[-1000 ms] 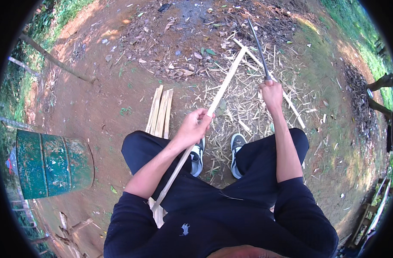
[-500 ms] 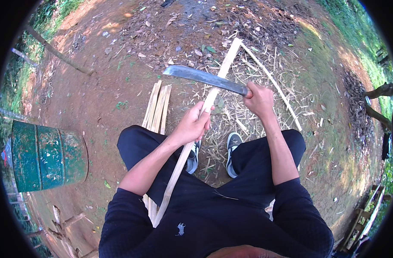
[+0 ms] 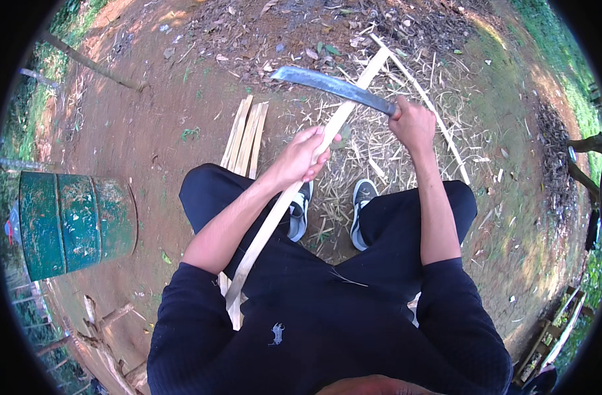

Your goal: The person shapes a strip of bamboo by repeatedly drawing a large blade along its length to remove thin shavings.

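Dirt ground [image 3: 159, 135]; left hand [image 3: 303, 155] clasps strip [image 3: 337, 122], right hand [image 3: 415, 126] machete [image 3: 332, 85].

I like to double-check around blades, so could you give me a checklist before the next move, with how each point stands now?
1. Left hand closed around the long wooden strip: ok.
2. Right hand gripping the machete: ok.
3. Left hand apart from the machete: ok, bare strip shows between them.
4. Machete touching the strip: cannot tell; it crosses in front, but contact isn't clear.
5. Hands gloved: not ok, both are bare.
6. Shoes apart from the machete: ok, both are nearer the body.
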### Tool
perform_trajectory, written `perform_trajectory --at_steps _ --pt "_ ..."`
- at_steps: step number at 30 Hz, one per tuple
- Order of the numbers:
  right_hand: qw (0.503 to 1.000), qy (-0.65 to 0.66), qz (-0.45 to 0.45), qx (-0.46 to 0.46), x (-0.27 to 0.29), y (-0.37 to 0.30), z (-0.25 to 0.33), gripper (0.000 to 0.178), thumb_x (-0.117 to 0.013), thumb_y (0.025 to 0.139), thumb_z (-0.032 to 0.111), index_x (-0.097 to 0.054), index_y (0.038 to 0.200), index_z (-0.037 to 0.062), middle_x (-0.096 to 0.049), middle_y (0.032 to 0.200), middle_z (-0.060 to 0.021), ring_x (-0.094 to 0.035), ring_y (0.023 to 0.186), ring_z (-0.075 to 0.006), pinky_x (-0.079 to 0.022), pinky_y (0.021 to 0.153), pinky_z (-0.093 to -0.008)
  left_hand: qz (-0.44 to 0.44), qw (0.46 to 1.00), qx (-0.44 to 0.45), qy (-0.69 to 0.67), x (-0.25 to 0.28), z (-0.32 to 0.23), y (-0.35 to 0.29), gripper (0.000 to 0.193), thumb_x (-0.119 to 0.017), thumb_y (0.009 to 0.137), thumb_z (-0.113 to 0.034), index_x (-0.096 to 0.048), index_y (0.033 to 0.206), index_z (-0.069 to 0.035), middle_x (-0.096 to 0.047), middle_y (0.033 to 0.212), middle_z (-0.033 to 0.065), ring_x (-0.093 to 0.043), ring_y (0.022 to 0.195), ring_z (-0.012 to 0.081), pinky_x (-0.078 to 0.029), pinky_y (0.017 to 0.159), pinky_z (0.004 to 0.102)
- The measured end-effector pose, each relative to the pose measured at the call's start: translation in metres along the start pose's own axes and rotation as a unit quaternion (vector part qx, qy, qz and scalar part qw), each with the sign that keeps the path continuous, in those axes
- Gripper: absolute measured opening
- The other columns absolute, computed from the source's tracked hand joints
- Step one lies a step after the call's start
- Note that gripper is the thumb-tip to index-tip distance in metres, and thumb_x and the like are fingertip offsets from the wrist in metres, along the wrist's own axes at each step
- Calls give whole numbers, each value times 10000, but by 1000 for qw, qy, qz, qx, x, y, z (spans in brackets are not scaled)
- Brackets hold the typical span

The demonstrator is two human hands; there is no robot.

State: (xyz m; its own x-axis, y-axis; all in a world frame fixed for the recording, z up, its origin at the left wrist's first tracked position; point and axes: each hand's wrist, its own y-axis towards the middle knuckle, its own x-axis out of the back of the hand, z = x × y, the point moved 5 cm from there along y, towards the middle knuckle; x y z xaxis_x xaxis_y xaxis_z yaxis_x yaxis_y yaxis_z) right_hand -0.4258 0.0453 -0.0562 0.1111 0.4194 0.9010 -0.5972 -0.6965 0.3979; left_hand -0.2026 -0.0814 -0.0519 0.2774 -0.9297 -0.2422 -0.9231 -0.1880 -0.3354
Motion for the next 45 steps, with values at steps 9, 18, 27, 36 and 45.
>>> perform_trajectory --at_steps 9,18,27,36,45 --pt "998 54 -32 -25 10 1 2 79 -594 808 157 -624 811 84 -635 608 -140 -665 566 -345 -514 536 -475 54 974 56 -215 4 8 2 364 -314 1073 -227 -544 1191 29 -518 811 13 -404 533 46 -354 427 183" --pt "975 196 101 6 1 -11 40 86 -642 768 108 -587 717 66 -587 552 -149 -616 521 -364 -462 497 -455 -7 998 19 57 1 5 -3 311 -318 1095 -332 -444 1086 -48 -492 688 14 -477 383 108 -365 328 230" --pt "955 271 59 105 19 -24 88 74 -639 714 108 -584 708 60 -599 587 -146 -620 543 -369 -497 530 -455 -42 996 -34 76 -2 -2 -7 253 -459 1061 -273 -479 1032 -23 -483 642 0 -480 374 79 -376 330 231" --pt "945 302 72 103 12 -30 88 130 -664 696 95 -546 691 41 -576 587 -166 -590 560 -403 -468 525 -460 -26 995 -77 55 -9 -4 -10 157 -496 1044 -197 -457 1014 -48 -468 623 4 -464 384 71 -354 330 224" --pt "954 257 5 152 -1 -36 84 132 -632 659 120 -532 731 74 -586 574 -129 -608 540 -368 -502 524 -462 23 998 -59 -17 -11 12 -10 91 -452 1050 -180 -412 1045 -99 -427 612 -8 -379 371 63 -335 333 218"
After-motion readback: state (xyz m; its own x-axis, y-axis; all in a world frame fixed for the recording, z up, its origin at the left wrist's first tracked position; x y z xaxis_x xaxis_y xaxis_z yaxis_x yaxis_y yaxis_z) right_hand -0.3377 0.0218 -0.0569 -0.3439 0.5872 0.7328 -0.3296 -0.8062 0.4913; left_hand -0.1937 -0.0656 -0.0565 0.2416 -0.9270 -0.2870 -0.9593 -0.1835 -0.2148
